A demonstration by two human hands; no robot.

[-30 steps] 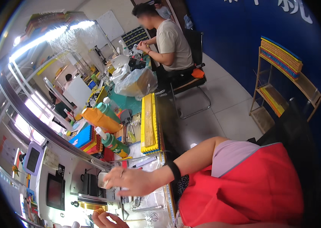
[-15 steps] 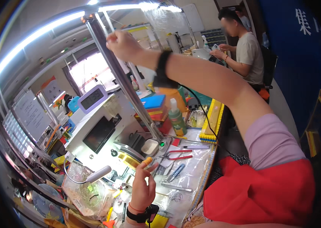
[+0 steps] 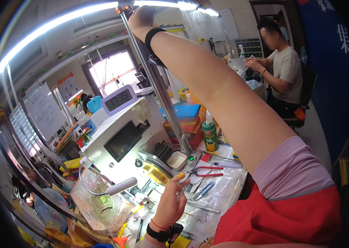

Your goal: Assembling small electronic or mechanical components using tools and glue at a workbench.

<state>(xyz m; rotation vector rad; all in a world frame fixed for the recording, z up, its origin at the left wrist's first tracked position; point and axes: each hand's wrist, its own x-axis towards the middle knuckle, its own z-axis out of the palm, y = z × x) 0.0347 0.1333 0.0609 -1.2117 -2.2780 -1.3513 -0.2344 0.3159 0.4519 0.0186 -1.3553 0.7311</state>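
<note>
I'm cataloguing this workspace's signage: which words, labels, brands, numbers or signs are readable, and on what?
I won't copy wording; here's where it stands:
Purple-framed rectangular digital clock: large, legible digits.
Dark blue wall: white characters, one clear, one cut off.
White rectangular whiteboard: handwriting, too small to read.
Green cylindrical bottle: label, too small to read.

Workshop with machine point(image 3: 97, 149) and pliers point(image 3: 211, 168)

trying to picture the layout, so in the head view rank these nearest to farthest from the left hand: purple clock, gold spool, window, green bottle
1. Gold spool: just beyond the left hand, slightly left.
2. Green bottle: farther back, right.
3. Purple clock: upper left, atop the white machine.
4. Window: background, upper left.
</note>
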